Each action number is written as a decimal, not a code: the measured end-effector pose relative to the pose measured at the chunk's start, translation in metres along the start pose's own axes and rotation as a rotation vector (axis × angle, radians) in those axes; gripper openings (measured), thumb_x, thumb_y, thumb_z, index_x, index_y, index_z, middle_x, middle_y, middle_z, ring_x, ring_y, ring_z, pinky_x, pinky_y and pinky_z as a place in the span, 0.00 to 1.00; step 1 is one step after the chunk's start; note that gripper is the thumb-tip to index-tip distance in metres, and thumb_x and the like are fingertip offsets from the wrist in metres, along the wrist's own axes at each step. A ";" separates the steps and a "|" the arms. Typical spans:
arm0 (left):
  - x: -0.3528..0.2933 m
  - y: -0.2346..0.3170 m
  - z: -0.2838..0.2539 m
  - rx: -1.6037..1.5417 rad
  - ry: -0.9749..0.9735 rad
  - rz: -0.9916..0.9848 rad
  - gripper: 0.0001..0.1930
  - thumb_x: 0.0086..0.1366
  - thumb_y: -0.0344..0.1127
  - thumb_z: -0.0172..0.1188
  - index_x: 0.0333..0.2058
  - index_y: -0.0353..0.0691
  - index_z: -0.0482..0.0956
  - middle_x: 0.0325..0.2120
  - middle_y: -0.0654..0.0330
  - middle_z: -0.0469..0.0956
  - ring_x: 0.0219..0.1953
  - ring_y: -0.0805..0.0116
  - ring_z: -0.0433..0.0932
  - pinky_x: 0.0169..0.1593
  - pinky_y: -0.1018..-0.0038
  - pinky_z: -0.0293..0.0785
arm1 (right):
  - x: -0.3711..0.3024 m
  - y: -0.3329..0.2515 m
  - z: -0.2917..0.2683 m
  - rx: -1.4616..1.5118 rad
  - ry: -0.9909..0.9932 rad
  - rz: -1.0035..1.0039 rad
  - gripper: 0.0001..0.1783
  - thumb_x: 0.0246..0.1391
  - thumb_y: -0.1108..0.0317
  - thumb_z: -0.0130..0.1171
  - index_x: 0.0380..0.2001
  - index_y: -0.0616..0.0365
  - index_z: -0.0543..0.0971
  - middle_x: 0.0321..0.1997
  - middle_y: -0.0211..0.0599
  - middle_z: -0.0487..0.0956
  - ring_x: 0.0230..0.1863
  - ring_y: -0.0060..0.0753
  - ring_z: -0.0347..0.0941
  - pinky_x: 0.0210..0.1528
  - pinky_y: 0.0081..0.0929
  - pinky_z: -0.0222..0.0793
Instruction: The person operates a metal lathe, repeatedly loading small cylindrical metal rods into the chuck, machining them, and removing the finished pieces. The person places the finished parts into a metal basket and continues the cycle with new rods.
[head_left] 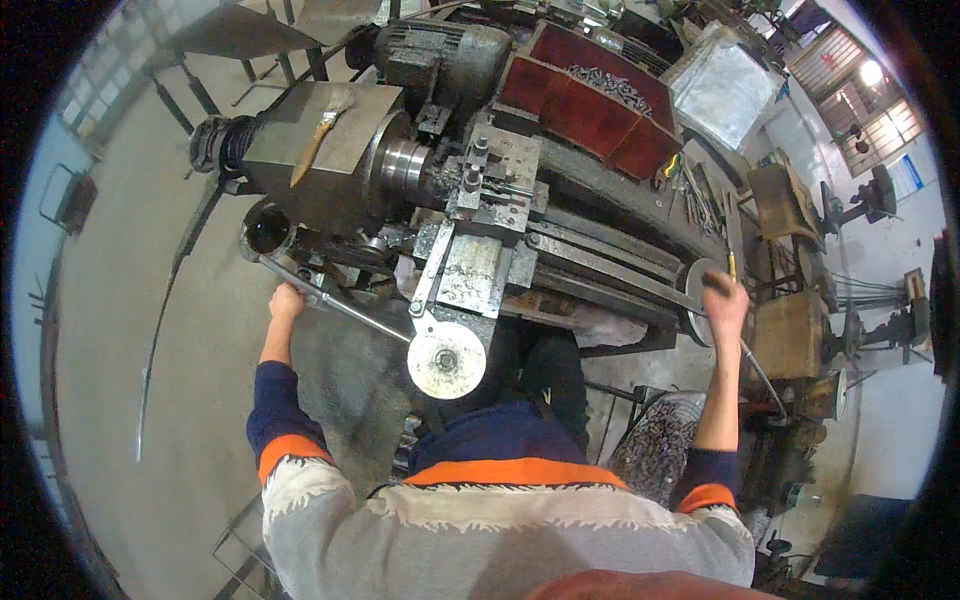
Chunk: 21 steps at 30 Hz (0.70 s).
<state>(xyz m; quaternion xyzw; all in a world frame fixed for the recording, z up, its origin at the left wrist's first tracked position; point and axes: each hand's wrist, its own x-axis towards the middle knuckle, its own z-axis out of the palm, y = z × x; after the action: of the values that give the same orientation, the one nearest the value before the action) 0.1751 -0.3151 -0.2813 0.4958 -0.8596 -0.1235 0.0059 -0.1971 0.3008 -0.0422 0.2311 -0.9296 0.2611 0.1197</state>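
Observation:
A small metal lathe stands before me. My left hand [287, 301] is closed just below a long metal lever rod [360, 318] at the machine's left; what lies inside its fingers is hidden. My right hand [728, 303] is curled at the rim of a grey handwheel [697, 272] on the right end of the bed, its fingers partly hidden. Between my hands are the tool post [477, 178], the cross slide [470, 275] and a pale round dial wheel [447, 360]. A chuck [403, 165] sits left of the tool post.
A wooden-handled brush [318, 145] lies on the headstock [330, 175]. Behind the bed, a red bin [567, 110] holds small metal parts [610, 88]. Several hand tools [697, 195] lie at the bed's right. A sack of metal pieces [655, 445] stands near my right forearm.

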 end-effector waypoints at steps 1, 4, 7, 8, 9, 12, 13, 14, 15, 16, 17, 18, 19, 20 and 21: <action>0.000 -0.007 0.002 -0.016 0.039 -0.004 0.15 0.53 0.40 0.56 0.35 0.35 0.76 0.30 0.46 0.77 0.35 0.52 0.77 0.39 0.61 0.72 | 0.018 -0.041 0.006 0.110 -0.016 -0.107 0.22 0.33 0.70 0.55 0.38 0.62 0.78 0.36 0.44 0.79 0.39 0.34 0.76 0.45 0.25 0.67; 0.008 -0.032 -0.033 -0.438 -0.144 0.070 0.17 0.54 0.39 0.56 0.39 0.33 0.75 0.28 0.46 0.77 0.32 0.59 0.78 0.36 0.65 0.72 | 0.057 -0.140 0.035 0.256 -0.155 -0.339 0.22 0.32 0.68 0.57 0.38 0.62 0.77 0.38 0.44 0.79 0.40 0.34 0.75 0.47 0.27 0.68; -0.013 -0.024 -0.131 -0.408 0.228 0.277 0.17 0.58 0.38 0.54 0.43 0.32 0.74 0.33 0.49 0.78 0.35 0.62 0.77 0.40 0.70 0.72 | 0.082 -0.212 0.095 0.317 -0.152 -0.638 0.22 0.29 0.68 0.56 0.35 0.59 0.78 0.35 0.39 0.78 0.36 0.35 0.74 0.41 0.27 0.69; -0.027 -0.034 -0.170 -0.387 0.299 0.203 0.18 0.59 0.39 0.53 0.44 0.34 0.74 0.35 0.49 0.77 0.38 0.61 0.77 0.42 0.70 0.72 | 0.085 -0.243 0.112 0.305 -0.175 -0.724 0.20 0.29 0.67 0.56 0.33 0.59 0.79 0.35 0.39 0.78 0.35 0.38 0.73 0.40 0.30 0.69; -0.034 -0.061 -0.193 -0.387 0.548 0.329 0.19 0.59 0.40 0.53 0.46 0.35 0.73 0.35 0.51 0.78 0.38 0.62 0.77 0.41 0.68 0.72 | 0.086 -0.274 0.127 0.300 -0.197 -0.815 0.19 0.28 0.66 0.57 0.31 0.59 0.79 0.35 0.39 0.78 0.33 0.41 0.72 0.39 0.32 0.69; -0.046 -0.139 -0.249 -0.037 0.491 -0.025 0.22 0.58 0.48 0.53 0.46 0.37 0.73 0.33 0.51 0.78 0.37 0.58 0.78 0.40 0.66 0.72 | 0.091 -0.328 0.177 0.104 -0.414 -0.858 0.17 0.25 0.65 0.57 0.26 0.59 0.80 0.30 0.40 0.78 0.32 0.44 0.71 0.38 0.35 0.69; -0.049 -0.166 -0.245 0.074 0.431 -0.121 0.24 0.58 0.51 0.52 0.46 0.38 0.72 0.33 0.51 0.78 0.37 0.57 0.77 0.40 0.65 0.72 | 0.090 -0.340 0.183 -0.016 -0.565 -0.764 0.16 0.24 0.65 0.57 0.24 0.60 0.80 0.27 0.41 0.78 0.32 0.45 0.72 0.38 0.34 0.70; -0.067 -0.188 -0.218 0.157 0.466 -0.136 0.26 0.57 0.53 0.51 0.46 0.37 0.72 0.32 0.51 0.78 0.37 0.56 0.77 0.40 0.63 0.71 | 0.082 -0.356 0.172 -0.099 -0.588 -0.722 0.15 0.24 0.64 0.57 0.21 0.60 0.80 0.24 0.46 0.78 0.32 0.47 0.74 0.38 0.34 0.71; -0.078 -0.199 -0.202 0.237 0.507 -0.144 0.29 0.57 0.56 0.50 0.46 0.37 0.72 0.31 0.51 0.78 0.37 0.54 0.77 0.41 0.62 0.71 | 0.083 -0.359 0.170 -0.096 -0.592 -0.722 0.15 0.24 0.64 0.57 0.21 0.60 0.80 0.25 0.48 0.78 0.32 0.47 0.75 0.38 0.34 0.71; -0.076 -0.152 -0.199 0.145 0.441 -0.295 0.31 0.55 0.59 0.51 0.46 0.37 0.71 0.30 0.50 0.78 0.37 0.52 0.77 0.41 0.60 0.71 | 0.088 -0.354 0.171 -0.119 -0.587 -0.693 0.15 0.25 0.64 0.57 0.21 0.60 0.80 0.25 0.49 0.78 0.32 0.47 0.75 0.38 0.34 0.72; -0.094 -0.109 -0.205 0.086 0.410 -0.275 0.31 0.53 0.60 0.53 0.45 0.37 0.72 0.29 0.50 0.78 0.36 0.51 0.77 0.40 0.60 0.71 | 0.089 -0.353 0.171 -0.130 -0.592 -0.678 0.15 0.25 0.64 0.57 0.21 0.61 0.80 0.25 0.50 0.78 0.32 0.48 0.76 0.38 0.34 0.72; -0.114 -0.079 -0.203 0.030 0.368 -0.265 0.31 0.51 0.60 0.55 0.43 0.37 0.73 0.29 0.50 0.77 0.36 0.51 0.77 0.40 0.60 0.71 | 0.089 -0.353 0.170 -0.133 -0.620 -0.676 0.16 0.25 0.65 0.56 0.22 0.62 0.80 0.26 0.50 0.78 0.32 0.47 0.76 0.38 0.33 0.72; -0.131 -0.062 -0.196 0.016 0.375 -0.286 0.31 0.51 0.60 0.55 0.41 0.37 0.74 0.28 0.49 0.77 0.35 0.50 0.77 0.40 0.59 0.71 | 0.087 -0.355 0.170 -0.135 -0.627 -0.685 0.16 0.25 0.65 0.56 0.22 0.62 0.80 0.26 0.50 0.78 0.32 0.48 0.76 0.38 0.33 0.72; -0.143 -0.050 -0.189 0.001 0.383 -0.297 0.30 0.50 0.60 0.56 0.40 0.36 0.74 0.28 0.49 0.77 0.35 0.50 0.77 0.39 0.59 0.71 | 0.086 -0.355 0.170 -0.139 -0.628 -0.686 0.15 0.25 0.65 0.56 0.22 0.62 0.80 0.26 0.50 0.78 0.32 0.48 0.76 0.38 0.33 0.72; -0.147 -0.040 -0.189 -0.012 0.400 -0.302 0.30 0.50 0.60 0.56 0.38 0.36 0.75 0.28 0.49 0.77 0.35 0.49 0.77 0.39 0.58 0.71 | 0.088 -0.358 0.168 -0.137 -0.619 -0.686 0.15 0.25 0.66 0.56 0.22 0.62 0.80 0.26 0.50 0.78 0.31 0.48 0.76 0.38 0.34 0.72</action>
<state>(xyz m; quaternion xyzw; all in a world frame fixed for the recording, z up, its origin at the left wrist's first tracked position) 0.3085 -0.2475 -0.0902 0.6333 -0.7566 -0.0276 0.1603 -0.1141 -0.0932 0.0018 0.5836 -0.8066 0.0630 -0.0690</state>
